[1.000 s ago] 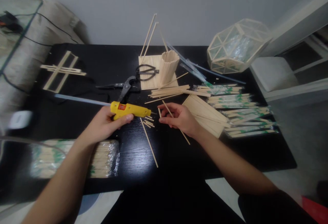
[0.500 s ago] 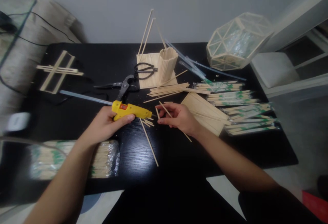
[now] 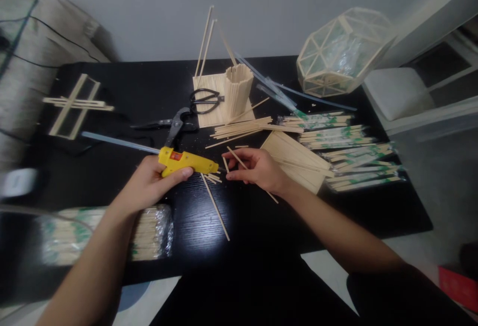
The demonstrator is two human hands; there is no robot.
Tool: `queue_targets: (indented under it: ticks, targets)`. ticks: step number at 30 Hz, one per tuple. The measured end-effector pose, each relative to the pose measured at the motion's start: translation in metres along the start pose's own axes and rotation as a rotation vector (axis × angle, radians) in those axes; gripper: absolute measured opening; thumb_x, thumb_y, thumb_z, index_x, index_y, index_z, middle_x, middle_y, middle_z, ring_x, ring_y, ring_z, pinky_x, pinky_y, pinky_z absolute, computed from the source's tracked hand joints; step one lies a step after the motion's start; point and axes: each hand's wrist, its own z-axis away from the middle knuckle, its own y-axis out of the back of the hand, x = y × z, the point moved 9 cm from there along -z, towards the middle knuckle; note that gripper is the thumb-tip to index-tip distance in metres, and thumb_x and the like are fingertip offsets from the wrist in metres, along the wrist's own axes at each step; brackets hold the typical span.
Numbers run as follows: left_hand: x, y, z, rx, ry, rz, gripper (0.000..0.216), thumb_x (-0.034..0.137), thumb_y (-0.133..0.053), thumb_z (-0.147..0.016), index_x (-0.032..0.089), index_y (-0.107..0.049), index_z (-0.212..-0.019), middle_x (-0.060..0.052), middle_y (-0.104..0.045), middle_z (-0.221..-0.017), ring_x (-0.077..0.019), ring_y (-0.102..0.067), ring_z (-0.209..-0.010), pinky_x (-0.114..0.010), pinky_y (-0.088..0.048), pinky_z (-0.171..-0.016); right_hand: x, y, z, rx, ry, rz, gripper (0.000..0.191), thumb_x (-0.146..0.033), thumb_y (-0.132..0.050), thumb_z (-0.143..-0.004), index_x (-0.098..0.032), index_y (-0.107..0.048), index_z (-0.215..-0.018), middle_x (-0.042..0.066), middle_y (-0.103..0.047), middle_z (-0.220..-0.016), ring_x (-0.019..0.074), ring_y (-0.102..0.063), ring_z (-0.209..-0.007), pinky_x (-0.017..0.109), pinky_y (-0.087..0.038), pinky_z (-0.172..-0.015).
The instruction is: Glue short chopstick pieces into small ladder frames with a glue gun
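Note:
My left hand (image 3: 155, 181) is wrapped round a yellow hot glue gun (image 3: 188, 163), with a long clear glue stick (image 3: 119, 142) coming out of its back end. The gun's nozzle points right, close by a short wooden stick (image 3: 226, 164). That short stick is pinched in the fingertips of my right hand (image 3: 259, 169), which also has a longer thin stick (image 3: 237, 157) running through it. Below the gun lie several short stick pieces (image 3: 212, 178) and one long stick (image 3: 215, 209) on the black table (image 3: 261, 226).
Behind my hands stand a stick-built cup (image 3: 238, 92) and black-handled scissors (image 3: 205, 101) on a stick panel, beside pliers (image 3: 177, 124). Wrapped stick packs (image 3: 336, 139) lie right, a big bundle (image 3: 149, 231) front left. A stick cross frame (image 3: 74, 104) and faceted frame (image 3: 336, 57) sit farther back.
The view has shifted slightly, so most things appear a little to the left and higher. Both hands keep their holds, and the nozzle stays near the short stick.

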Motion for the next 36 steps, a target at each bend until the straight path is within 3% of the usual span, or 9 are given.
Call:
queue_targets:
  ticks: [23, 36]
  targets:
    - [0.0018, -0.0007, -0.0011, 0.014, -0.001, -0.026, 0.034, 0.045, -0.074, -0.087, 0.016, -0.073, -0.068, 0.002, -0.056, -0.055, -0.0114, -0.047, -0.052, -0.022, -0.039, -0.051, 0.0002, 0.0008, 0.0007, 0.008, -0.005, 0.009, 0.049, -0.028, -0.097, -0.065, -0.022, -0.08, -0.111, -0.001, -0.069, -0.09, 0.0062, -0.055, -0.06, 0.019, -0.046, -0.047]
    - [-0.0035, 0.0043, 0.0001, 0.056, 0.031, -0.046, 0.038, 0.05, -0.074, -0.086, 0.017, -0.074, -0.068, -0.002, -0.068, -0.065, -0.0154, -0.059, -0.06, -0.026, -0.048, -0.058, 0.0024, 0.0004, 0.0009, 0.0, -0.022, 0.002, 0.05, -0.027, -0.097, -0.065, -0.023, -0.08, -0.112, -0.001, -0.068, -0.089, 0.0064, -0.055, -0.06, 0.02, -0.044, -0.047]
